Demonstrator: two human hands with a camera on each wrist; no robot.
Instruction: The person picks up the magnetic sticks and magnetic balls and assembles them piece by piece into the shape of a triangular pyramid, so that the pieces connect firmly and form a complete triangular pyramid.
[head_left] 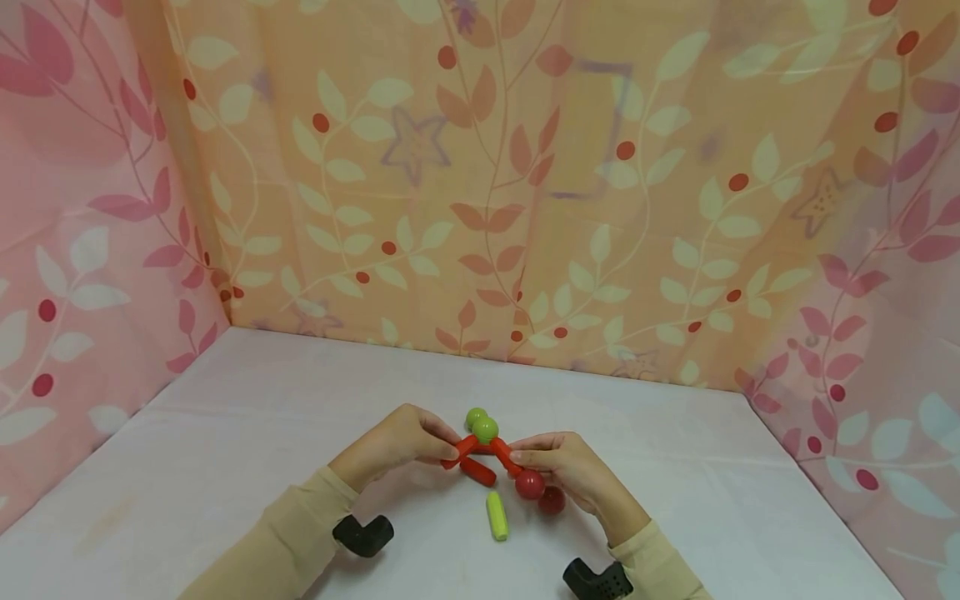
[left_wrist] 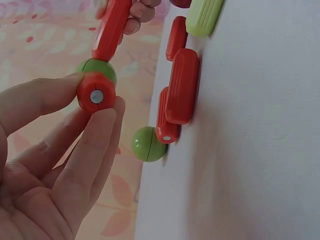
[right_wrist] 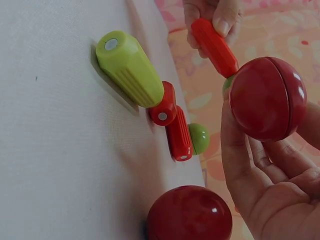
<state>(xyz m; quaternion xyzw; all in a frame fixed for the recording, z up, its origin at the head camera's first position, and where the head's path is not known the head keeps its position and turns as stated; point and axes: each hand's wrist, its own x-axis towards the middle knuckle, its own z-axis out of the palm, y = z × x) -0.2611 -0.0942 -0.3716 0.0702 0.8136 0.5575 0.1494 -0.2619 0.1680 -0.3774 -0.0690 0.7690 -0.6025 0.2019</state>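
My left hand (head_left: 408, 437) pinches a red magnetic stick (head_left: 461, 452) between thumb and fingertips; its metal-tipped end (left_wrist: 96, 96) faces the left wrist view. Across from it, my right hand (head_left: 566, 462) holds a second red stick (head_left: 502, 456) with a large red ball (right_wrist: 265, 97) at its lower end. Both sticks meet at a green ball (head_left: 486, 430), forming a peak above the table. On the table lie two more red sticks, one (left_wrist: 183, 86) nearer and one (right_wrist: 178, 134) farther back beside another green ball (right_wrist: 199, 139). My right fingers partly hide the held stick.
A yellow-green stick (head_left: 497, 517) lies on the white tabletop (head_left: 420, 542) in front of the hands. A second red ball (head_left: 552, 500) rests beneath the right hand. Patterned curtains (head_left: 525, 250) enclose the back and sides. Black wrist mounts (head_left: 363, 535) sit at the sleeves.
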